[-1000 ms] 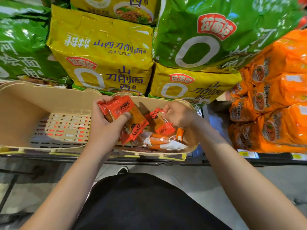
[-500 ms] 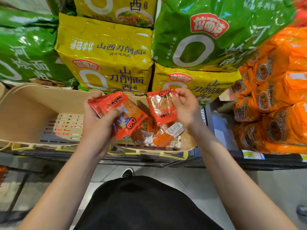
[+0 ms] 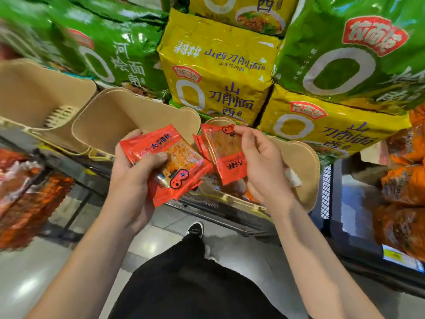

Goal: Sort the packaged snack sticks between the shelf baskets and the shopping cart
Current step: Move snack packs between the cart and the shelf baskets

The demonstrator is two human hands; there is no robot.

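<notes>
My left hand [image 3: 133, 178] grips a stack of red snack packets [image 3: 170, 162], thumb pressed on top. My right hand [image 3: 262, 166] pinches another red snack packet [image 3: 224, 155] by its upper edge and holds it just right of the stack. Both hands hover over a beige shelf basket [image 3: 305, 166], where a few more packets lie, mostly hidden behind the hands. A second beige basket [image 3: 119, 120] stands to the left, its visible part bare.
Big yellow and green noodle bags [image 3: 220, 65] fill the shelf above the baskets. Orange noodle packs [image 3: 404, 180] are stacked at the right. A third beige basket [image 3: 32, 95] sits far left, with red packaged goods [image 3: 25, 192] below it. My shoe [image 3: 195, 229] stands on the tiled floor.
My right hand has lifted a packet out of the basket and brought it up beside the stack in my left hand. The view has swung left, showing more baskets.
</notes>
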